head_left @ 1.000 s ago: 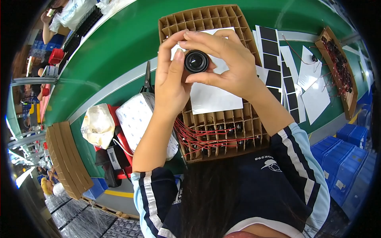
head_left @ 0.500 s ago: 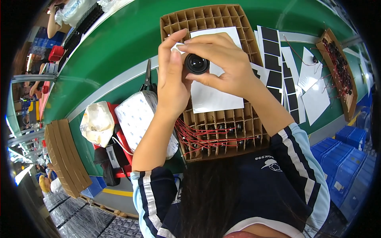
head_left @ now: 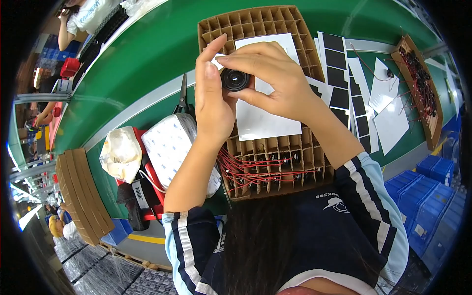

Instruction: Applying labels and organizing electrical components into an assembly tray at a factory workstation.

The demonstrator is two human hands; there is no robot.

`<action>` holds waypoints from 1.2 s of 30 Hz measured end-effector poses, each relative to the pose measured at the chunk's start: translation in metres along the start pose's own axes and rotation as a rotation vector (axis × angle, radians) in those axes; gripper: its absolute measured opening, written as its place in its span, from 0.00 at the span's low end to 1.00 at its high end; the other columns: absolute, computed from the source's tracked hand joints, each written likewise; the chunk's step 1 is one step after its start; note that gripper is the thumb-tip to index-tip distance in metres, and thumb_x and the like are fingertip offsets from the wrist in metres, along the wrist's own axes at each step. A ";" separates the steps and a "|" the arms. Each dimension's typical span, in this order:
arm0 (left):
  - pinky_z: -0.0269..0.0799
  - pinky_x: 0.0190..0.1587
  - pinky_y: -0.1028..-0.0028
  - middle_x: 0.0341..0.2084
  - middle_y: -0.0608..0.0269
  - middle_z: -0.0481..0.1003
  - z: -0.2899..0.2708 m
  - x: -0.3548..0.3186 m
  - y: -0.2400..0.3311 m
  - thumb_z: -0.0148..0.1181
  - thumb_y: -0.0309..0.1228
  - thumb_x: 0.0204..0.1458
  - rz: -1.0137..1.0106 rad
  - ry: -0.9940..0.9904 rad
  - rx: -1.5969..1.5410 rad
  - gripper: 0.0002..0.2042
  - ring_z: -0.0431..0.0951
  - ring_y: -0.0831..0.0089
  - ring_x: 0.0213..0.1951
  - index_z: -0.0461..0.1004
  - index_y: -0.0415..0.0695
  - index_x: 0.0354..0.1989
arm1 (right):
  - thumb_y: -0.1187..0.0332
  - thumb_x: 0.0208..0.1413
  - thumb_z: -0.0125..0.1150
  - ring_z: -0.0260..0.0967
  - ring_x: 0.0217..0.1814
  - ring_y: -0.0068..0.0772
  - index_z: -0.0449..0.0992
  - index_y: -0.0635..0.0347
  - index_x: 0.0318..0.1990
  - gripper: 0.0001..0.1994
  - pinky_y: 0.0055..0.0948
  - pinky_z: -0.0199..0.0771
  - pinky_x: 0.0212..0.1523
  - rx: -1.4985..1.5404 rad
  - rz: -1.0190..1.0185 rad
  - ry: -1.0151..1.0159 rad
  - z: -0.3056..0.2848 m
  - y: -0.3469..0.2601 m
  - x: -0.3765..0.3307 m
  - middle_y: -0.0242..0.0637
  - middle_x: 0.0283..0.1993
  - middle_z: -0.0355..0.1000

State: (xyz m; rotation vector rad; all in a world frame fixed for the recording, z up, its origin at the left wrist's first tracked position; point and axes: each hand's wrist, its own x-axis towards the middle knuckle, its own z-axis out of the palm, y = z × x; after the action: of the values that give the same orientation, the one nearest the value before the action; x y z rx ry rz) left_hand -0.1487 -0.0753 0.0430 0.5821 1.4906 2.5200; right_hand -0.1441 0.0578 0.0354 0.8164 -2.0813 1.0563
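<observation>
A small round black lens piece (head_left: 234, 79) with a glossy dark centre is held up between my hands. My right hand (head_left: 275, 73) grips it from the right, thumb below and fingers above. Alongside it my left hand (head_left: 212, 93) stands upright, index finger raised and thumb near the lens; its other fingers are hidden behind. Below the hands lies a white sheet (head_left: 268, 120) on a divided cardboard tray (head_left: 314, 142). Several red wires (head_left: 255, 172) with dark parts fill the tray's near cells.
Black-handled scissors (head_left: 183, 96) and a white patterned packet (head_left: 169, 140) lie left of the tray. Sheets with black squares (head_left: 339, 73) are on the right. Farther right stands a cardboard box (head_left: 427, 93) of wired black parts. Blue bins (head_left: 423, 201) sit beyond the table.
The lens piece has shifted slightly left and is now closer to my left thumb. My left thumb and raised index finger have moved a little left.
</observation>
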 end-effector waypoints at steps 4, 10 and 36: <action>0.63 0.31 0.82 0.28 0.62 0.66 -0.001 0.001 -0.001 0.34 0.38 0.58 -0.001 0.027 0.132 0.18 0.66 0.80 0.29 0.54 0.40 0.53 | 0.67 0.34 0.65 0.62 0.43 0.34 0.72 0.55 0.41 0.21 0.30 0.61 0.43 0.012 -0.027 0.000 0.001 0.001 -0.001 0.35 0.38 0.68; 0.62 0.30 0.82 0.28 0.62 0.67 -0.007 0.001 -0.004 0.37 0.38 0.58 0.032 0.053 0.217 0.18 0.67 0.81 0.27 0.57 0.40 0.51 | 0.65 0.36 0.64 0.62 0.41 0.36 0.70 0.56 0.41 0.20 0.31 0.60 0.44 0.075 0.070 -0.026 0.004 0.001 -0.003 0.36 0.37 0.67; 0.64 0.31 0.83 0.32 0.62 0.69 -0.019 0.007 0.001 0.57 0.29 0.45 0.072 0.041 0.572 0.17 0.67 0.81 0.30 0.62 0.39 0.44 | 0.69 0.41 0.60 0.67 0.30 0.25 0.59 0.56 0.52 0.27 0.23 0.67 0.38 0.419 0.479 -0.305 -0.013 -0.009 0.004 0.36 0.42 0.69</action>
State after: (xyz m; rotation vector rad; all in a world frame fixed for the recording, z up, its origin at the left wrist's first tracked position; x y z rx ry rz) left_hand -0.1628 -0.0893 0.0378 0.6651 2.2563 2.1423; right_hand -0.1365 0.0634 0.0486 0.7204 -2.4204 1.7636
